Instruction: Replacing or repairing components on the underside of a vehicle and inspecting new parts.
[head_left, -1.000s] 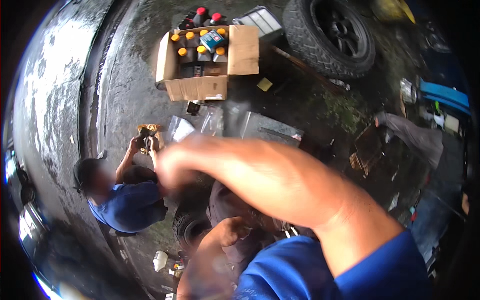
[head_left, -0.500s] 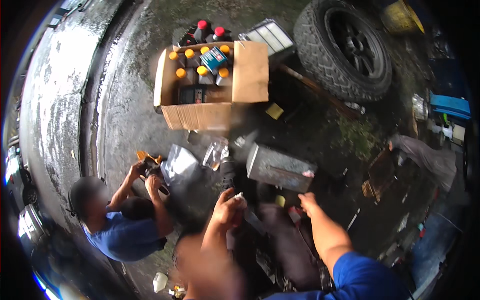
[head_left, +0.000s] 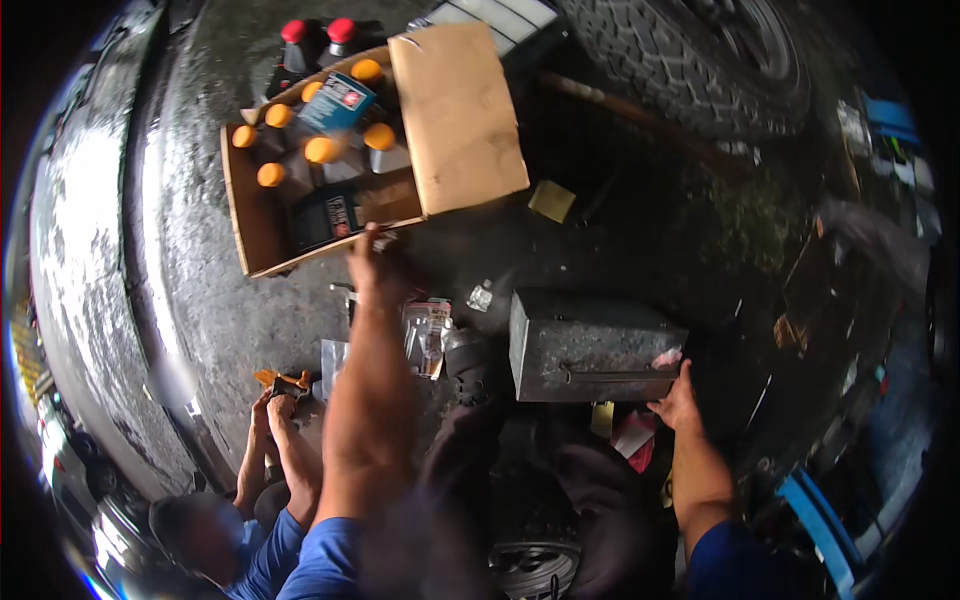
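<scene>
My left hand point(head_left: 374, 268) is at the near edge of an open cardboard box point(head_left: 462, 130), its fingers curled around a small whitish scrap that is too blurred to name. Dark bottles with yellow caps point(head_left: 322, 151) fill the box, along with a blue-and-white carton point(head_left: 337, 101) and a dark carton point(head_left: 326, 217). Down to the right, my right hand point(head_left: 682, 402) touches the near right corner of a grey metal toolbox point(head_left: 595, 345), thumb and fingers apart. A bar handle runs along the toolbox's near side.
At left, a co-worker's hands point(head_left: 275, 405) work at an orange-and-dark part. Clear plastic packaging point(head_left: 427, 335) lies near my shoe point(head_left: 466, 365). Two red-capped bottles point(head_left: 340, 38) stand behind the box. A large tyre point(head_left: 680, 75) lies at far right; a yellow scrap point(head_left: 551, 201) is on the floor.
My left hand has reached forward to the cardboard box. My right hand has come to the toolbox's corner. The whole view has shifted, with the box and toolbox appearing larger.
</scene>
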